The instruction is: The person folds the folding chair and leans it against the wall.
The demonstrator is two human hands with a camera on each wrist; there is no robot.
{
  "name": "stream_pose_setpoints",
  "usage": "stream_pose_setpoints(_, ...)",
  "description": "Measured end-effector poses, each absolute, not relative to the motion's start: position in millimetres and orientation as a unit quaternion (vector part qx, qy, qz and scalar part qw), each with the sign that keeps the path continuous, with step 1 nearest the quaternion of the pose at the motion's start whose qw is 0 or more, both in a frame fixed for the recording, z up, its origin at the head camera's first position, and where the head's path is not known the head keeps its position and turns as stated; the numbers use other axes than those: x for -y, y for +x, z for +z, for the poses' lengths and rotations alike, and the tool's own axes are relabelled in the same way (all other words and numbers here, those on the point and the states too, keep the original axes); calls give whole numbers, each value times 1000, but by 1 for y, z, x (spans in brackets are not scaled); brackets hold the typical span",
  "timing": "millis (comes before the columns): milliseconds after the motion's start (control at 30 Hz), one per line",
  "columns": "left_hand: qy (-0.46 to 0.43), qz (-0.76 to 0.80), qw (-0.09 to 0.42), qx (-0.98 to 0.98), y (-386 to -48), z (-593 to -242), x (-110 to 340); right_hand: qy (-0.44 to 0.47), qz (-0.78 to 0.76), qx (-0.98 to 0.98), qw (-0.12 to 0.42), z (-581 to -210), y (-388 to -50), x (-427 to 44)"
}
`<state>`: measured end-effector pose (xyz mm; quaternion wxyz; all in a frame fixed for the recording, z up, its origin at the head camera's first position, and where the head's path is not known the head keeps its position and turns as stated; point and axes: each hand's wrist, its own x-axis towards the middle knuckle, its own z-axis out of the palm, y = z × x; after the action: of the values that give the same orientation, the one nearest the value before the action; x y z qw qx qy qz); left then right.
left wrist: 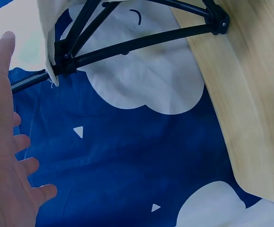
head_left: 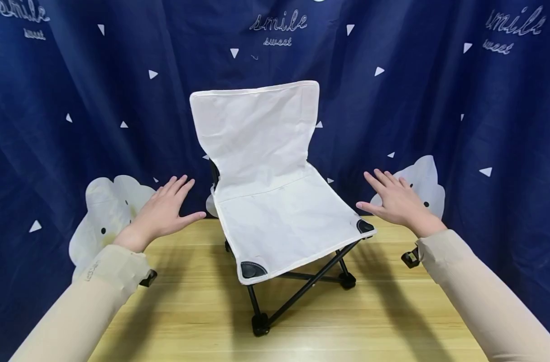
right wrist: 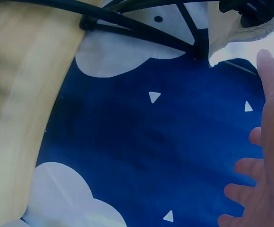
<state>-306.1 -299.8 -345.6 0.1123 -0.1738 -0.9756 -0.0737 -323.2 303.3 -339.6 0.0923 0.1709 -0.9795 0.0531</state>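
From the head, upright and unfolded on the wooden table (head_left: 202,322): a white fabric chair (head_left: 270,186) on black crossed legs (head_left: 308,285), angled slightly right. Left of the chair, raised and apart from it, a left hand (head_left: 163,208), spread wide, fingers straight, thumb pointing toward the seat (head_left: 293,226); right of the chair, just beside the seat's edge, a right hand (head_left: 399,203), equally wide. Behind the chair, a navy curtain (head_left: 121,95) printed with white triangles (head_left: 35,227) and clouds (head_left: 100,208).

From the left wrist, below the chair's pale fabric (left wrist: 30,33): the left hand, thumb extended, fingertips partly showing. Right of the fabric, the legs and a black joint (left wrist: 65,60), with the table's rounded edge farther right.

From the right wrist, just below the chair's fabric: the right hand, thumb out, fingers apart. Left of the fabric, the legs, then the table.
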Motion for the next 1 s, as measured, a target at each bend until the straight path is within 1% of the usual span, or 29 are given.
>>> stream_pose_setpoints(567,-200,-92,142,965,-303,-342,295,191,98,970,115,-342,-317,-301)
stream_pose_setpoints(1000,-220,-133,141,956,-299,-342,290,185,165,963,106,-346,-319,-298)
